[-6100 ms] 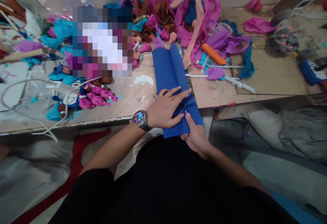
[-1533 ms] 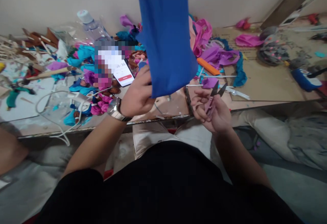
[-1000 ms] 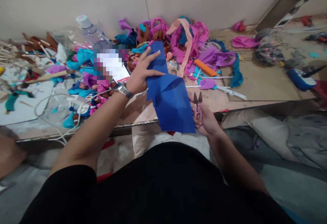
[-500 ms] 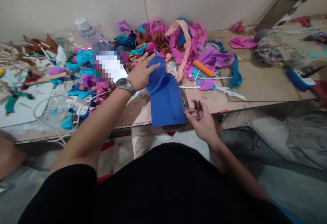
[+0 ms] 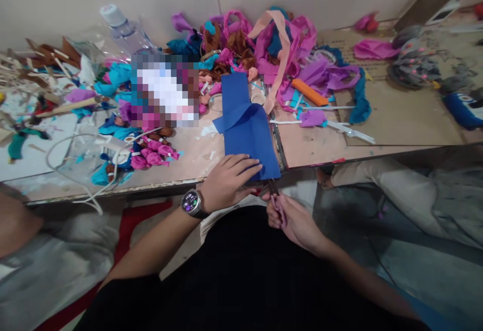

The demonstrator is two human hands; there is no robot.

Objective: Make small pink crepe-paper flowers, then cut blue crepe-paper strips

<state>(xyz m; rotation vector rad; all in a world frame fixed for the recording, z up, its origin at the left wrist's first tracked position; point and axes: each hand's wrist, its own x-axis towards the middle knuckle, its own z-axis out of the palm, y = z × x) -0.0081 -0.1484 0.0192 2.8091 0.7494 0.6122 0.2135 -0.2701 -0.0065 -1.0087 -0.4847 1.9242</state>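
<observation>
A folded sheet of blue paper (image 5: pixel 247 137) lies across the near edge of the worktable, with a raised fold near its middle. My left hand (image 5: pixel 228 182), a watch on its wrist, rests on the paper's near end with fingers stretched out flat. At the table edge my right hand (image 5: pixel 296 220) is closed around the pink handles of small scissors (image 5: pixel 279 205). Their dark blades point up to the paper's near right corner; whether they touch it I cannot tell.
Crumpled crepe paper strips (image 5: pixel 283 44) are piled behind. A clear bottle (image 5: pixel 128 34), a blurred-out bright patch (image 5: pixel 166 89) and a white cable (image 5: pixel 49 155) are left. An orange cutter (image 5: pixel 309 92) and cardboard (image 5: pixel 396 125) lie right. Other people sit on both sides.
My left hand has come back from the paper's far end to its near end. My right hand has turned the scissors toward the paper's near edge.
</observation>
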